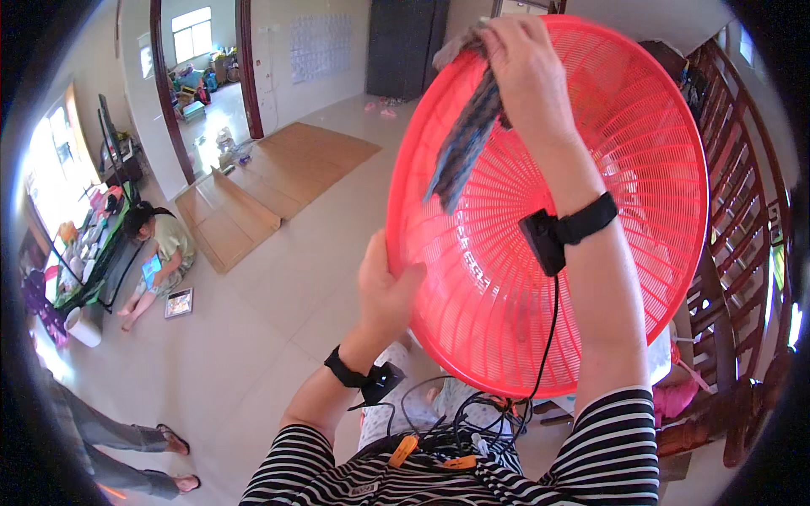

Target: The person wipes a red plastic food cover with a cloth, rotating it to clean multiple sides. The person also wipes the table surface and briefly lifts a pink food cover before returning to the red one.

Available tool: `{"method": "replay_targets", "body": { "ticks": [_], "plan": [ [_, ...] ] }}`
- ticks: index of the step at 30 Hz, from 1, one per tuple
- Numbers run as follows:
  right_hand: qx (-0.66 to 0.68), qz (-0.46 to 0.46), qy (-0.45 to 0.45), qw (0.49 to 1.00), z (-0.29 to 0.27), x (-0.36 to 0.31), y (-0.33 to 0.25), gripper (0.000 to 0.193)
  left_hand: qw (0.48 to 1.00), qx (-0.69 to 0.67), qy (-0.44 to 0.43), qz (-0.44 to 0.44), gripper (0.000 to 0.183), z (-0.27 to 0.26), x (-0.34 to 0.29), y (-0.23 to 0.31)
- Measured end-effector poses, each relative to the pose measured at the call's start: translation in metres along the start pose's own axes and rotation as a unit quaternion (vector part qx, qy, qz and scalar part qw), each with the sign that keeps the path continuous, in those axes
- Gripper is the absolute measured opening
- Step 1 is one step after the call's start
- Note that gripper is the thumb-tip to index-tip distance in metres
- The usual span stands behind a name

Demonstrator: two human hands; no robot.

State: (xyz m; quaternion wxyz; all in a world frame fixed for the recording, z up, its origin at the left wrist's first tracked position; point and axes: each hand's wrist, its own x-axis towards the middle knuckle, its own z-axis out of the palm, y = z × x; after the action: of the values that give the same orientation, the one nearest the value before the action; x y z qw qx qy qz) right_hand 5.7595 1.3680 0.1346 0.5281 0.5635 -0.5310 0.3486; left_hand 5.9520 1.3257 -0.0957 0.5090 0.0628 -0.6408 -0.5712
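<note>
A large round red plastic basket (523,253) with slatted, openwork sides is tipped up in front of me, its inside toward me. My left hand (388,291) is closed on its left rim, thumb on the inner side. At the top left of the rim, my right hand (523,76) is closed on a grey-blue striped cloth (464,143). Part of that cloth wraps over the rim, and the rest hangs down inside the basket. Black straps with small dark devices circle both my wrists, and cables run from them toward my lap.
Wooden stair railings (734,169) rise close on the right. Flattened cardboard (287,181) lies on the tiled floor ahead. To the left, a person (169,244) sits on the floor with a tablet; another person's legs (118,430) stand at lower left. A white bin (84,327) is nearby.
</note>
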Motion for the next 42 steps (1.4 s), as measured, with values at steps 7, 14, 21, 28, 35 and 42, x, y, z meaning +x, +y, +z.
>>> {"method": "replay_targets", "body": {
  "ticks": [7,14,21,28,35,42],
  "plan": [
    [-0.041,0.047,0.067,0.996,-0.022,0.013,0.015,0.014,0.998,-0.046,0.036,0.021,0.043,0.000,-0.018,-0.008],
    [-0.130,0.114,0.102,0.980,-0.061,0.011,0.045,0.028,0.995,-0.060,0.085,-0.001,0.036,-0.010,-0.043,0.000],
    [-0.141,0.238,0.021,0.961,-0.081,-0.029,0.067,0.034,0.995,-0.018,0.097,0.030,0.036,-0.015,-0.045,-0.005],
    [-0.090,0.246,-0.108,0.959,-0.091,-0.074,0.048,0.033,0.984,0.018,0.141,0.105,0.041,-0.034,-0.011,0.001],
    [-0.038,0.320,-0.132,0.937,-0.174,-0.094,0.022,0.034,0.952,0.004,0.227,0.206,0.045,-0.077,0.025,0.067],
    [0.103,0.427,-0.148,0.886,-0.187,-0.121,0.010,0.023,0.794,0.369,0.291,0.385,0.044,-0.196,-0.009,0.185]
  ]
}}
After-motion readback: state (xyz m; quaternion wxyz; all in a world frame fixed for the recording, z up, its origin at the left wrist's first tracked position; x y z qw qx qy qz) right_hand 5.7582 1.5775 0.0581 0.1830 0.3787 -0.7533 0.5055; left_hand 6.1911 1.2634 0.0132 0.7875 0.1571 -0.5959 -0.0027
